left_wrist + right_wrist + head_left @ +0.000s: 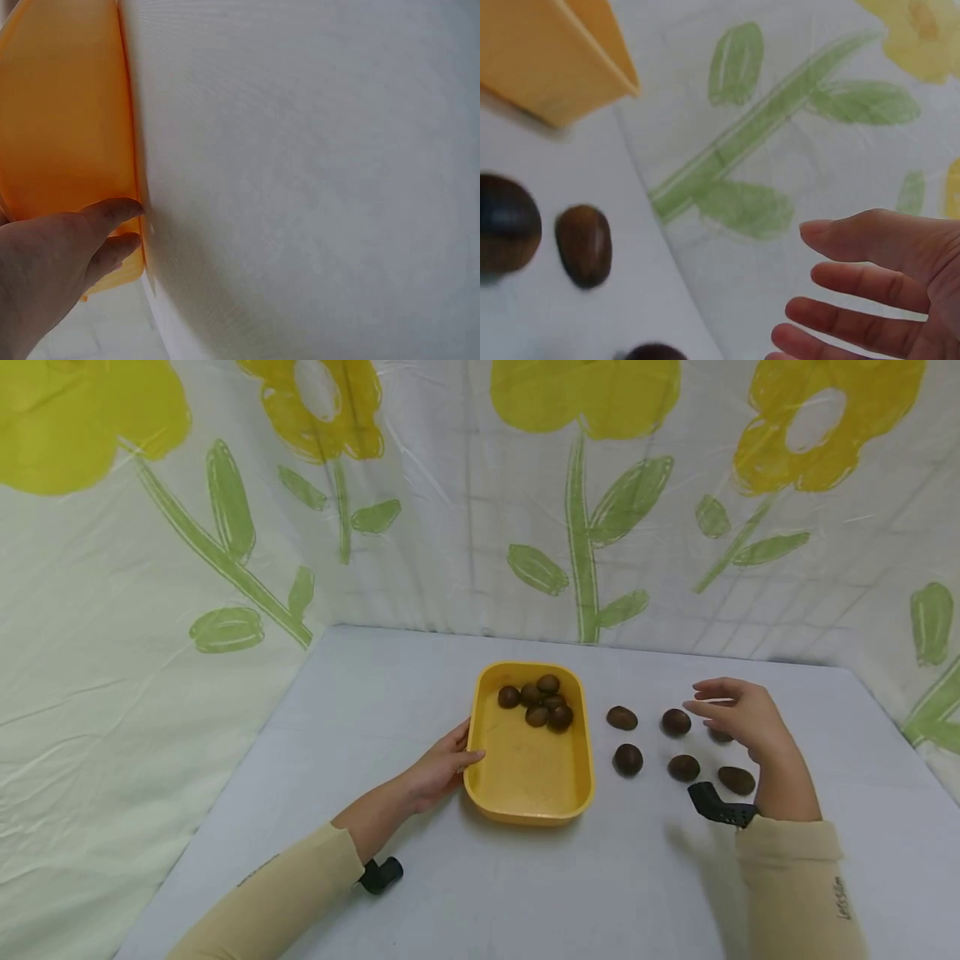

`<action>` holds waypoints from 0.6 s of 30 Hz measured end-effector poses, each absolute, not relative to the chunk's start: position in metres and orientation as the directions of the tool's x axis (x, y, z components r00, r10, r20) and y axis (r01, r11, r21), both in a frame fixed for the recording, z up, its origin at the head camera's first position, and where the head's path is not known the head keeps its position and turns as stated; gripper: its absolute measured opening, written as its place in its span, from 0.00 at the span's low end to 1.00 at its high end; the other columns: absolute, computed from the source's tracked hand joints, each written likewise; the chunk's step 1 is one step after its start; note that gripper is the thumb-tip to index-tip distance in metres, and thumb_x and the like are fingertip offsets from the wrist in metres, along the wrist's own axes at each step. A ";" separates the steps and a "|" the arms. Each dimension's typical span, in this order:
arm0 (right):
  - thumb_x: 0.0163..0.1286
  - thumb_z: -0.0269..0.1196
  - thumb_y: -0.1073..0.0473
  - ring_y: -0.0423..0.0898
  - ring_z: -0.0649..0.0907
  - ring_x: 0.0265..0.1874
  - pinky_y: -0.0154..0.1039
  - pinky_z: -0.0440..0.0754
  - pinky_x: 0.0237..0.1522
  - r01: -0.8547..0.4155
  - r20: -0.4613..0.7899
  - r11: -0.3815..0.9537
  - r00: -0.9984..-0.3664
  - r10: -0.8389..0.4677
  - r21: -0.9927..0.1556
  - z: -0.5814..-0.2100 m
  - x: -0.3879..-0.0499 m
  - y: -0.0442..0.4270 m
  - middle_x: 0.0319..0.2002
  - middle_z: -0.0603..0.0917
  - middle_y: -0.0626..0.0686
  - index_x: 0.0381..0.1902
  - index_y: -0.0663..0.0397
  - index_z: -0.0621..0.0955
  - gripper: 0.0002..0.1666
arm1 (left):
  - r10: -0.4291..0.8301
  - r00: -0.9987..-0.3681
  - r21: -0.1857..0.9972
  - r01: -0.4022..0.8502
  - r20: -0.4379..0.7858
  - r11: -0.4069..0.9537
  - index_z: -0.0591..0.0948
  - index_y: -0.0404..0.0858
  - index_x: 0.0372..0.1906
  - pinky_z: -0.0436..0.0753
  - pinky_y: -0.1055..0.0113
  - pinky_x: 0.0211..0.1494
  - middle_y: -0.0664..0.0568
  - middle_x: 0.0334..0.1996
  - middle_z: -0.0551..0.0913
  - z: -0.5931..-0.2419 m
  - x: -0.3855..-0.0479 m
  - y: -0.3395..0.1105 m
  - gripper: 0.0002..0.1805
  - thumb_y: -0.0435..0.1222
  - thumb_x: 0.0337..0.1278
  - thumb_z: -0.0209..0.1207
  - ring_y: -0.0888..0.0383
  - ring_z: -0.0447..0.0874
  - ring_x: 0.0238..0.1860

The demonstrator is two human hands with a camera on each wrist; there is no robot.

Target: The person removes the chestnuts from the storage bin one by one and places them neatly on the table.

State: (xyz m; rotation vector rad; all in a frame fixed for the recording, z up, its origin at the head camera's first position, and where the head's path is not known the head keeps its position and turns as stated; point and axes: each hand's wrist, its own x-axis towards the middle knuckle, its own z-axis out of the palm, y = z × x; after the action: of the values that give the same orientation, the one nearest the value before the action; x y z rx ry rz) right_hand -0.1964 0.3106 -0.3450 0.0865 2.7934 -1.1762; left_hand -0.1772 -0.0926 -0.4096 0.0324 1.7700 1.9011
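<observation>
A yellow rectangular plastic tray [528, 781] stands on the table, with several dark brown chestnuts [560, 718] gathered toward its far end. My left hand [438, 772] grips the tray's left side, thumb over the rim; in the left wrist view its fingers [112, 214] lie along the outer wall. Right of the tray, several loose chestnuts [628, 760] lie in two rough rows. Over the right end of these rows hovers my right hand [750, 714], partly covering one chestnut [720, 733]. Its fingers are spread and hold nothing in the right wrist view.
A white cloth covers the table [375, 693]. Behind it hangs a pale curtain [450, 543] printed with yellow flowers and green leaves. Each wrist wears a small black camera, such as the right wrist camera [720, 806].
</observation>
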 end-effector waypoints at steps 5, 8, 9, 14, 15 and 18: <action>0.64 0.60 0.43 0.22 0.77 0.31 0.33 0.78 0.41 0.055 -0.112 0.660 -0.993 -0.044 -0.749 -0.337 -0.205 0.291 0.59 0.73 0.66 0.61 0.62 0.69 0.36 | 0.391 -0.856 0.931 -0.364 -0.339 0.011 0.45 0.46 0.74 0.63 0.52 0.70 0.51 0.74 0.49 -0.410 -0.178 -0.092 0.36 0.32 0.67 0.47 0.50 0.61 0.69; 0.63 0.61 0.45 0.27 0.78 0.35 0.36 0.80 0.44 0.046 -0.113 0.661 -0.992 -0.059 -0.749 -0.333 -0.211 0.277 0.58 0.74 0.65 0.60 0.62 0.70 0.34 | 0.392 -0.855 0.931 -0.365 -0.339 0.010 0.45 0.47 0.74 0.63 0.52 0.69 0.52 0.74 0.50 -0.410 -0.178 -0.092 0.36 0.32 0.67 0.47 0.50 0.61 0.69; 0.63 0.61 0.45 0.31 0.80 0.37 0.36 0.80 0.45 0.046 -0.115 0.661 -0.991 -0.061 -0.749 -0.332 -0.213 0.271 0.58 0.74 0.64 0.60 0.61 0.71 0.34 | 0.392 -0.855 0.931 -0.365 -0.340 0.010 0.45 0.47 0.74 0.63 0.52 0.69 0.52 0.74 0.50 -0.410 -0.178 -0.092 0.36 0.32 0.67 0.47 0.50 0.62 0.69; 0.63 0.62 0.49 0.52 0.79 0.51 0.41 0.82 0.48 0.017 -0.118 0.643 -0.986 -0.114 -0.765 -0.326 -0.222 0.242 0.58 0.75 0.63 0.59 0.60 0.72 0.31 | 0.390 -0.856 0.931 -0.364 -0.340 0.013 0.46 0.47 0.74 0.63 0.52 0.70 0.52 0.74 0.50 -0.411 -0.178 -0.092 0.36 0.32 0.67 0.47 0.50 0.62 0.69; 0.63 0.62 0.49 0.55 0.78 0.53 0.42 0.82 0.49 0.002 -0.116 0.640 -0.984 -0.136 -0.768 -0.324 -0.224 0.236 0.58 0.75 0.63 0.59 0.61 0.72 0.31 | 0.388 -0.857 0.932 -0.363 -0.340 0.014 0.46 0.47 0.74 0.63 0.52 0.70 0.52 0.74 0.50 -0.411 -0.178 -0.092 0.36 0.32 0.67 0.47 0.50 0.62 0.69; 0.63 0.62 0.51 0.57 0.77 0.55 0.46 0.81 0.51 -0.021 -0.126 0.626 -0.974 -0.190 -0.780 -0.319 -0.229 0.219 0.59 0.74 0.63 0.60 0.60 0.71 0.31 | 0.384 -0.857 0.931 -0.365 -0.343 0.015 0.46 0.47 0.74 0.63 0.52 0.69 0.52 0.74 0.50 -0.411 -0.178 -0.092 0.36 0.32 0.67 0.47 0.50 0.62 0.68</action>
State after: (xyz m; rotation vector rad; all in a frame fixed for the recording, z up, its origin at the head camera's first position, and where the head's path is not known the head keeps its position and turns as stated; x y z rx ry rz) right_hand -0.2292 0.2191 -0.3191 -0.1741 2.6522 -1.2680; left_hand -0.1781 -0.0921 -0.4108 0.0193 1.7826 1.8936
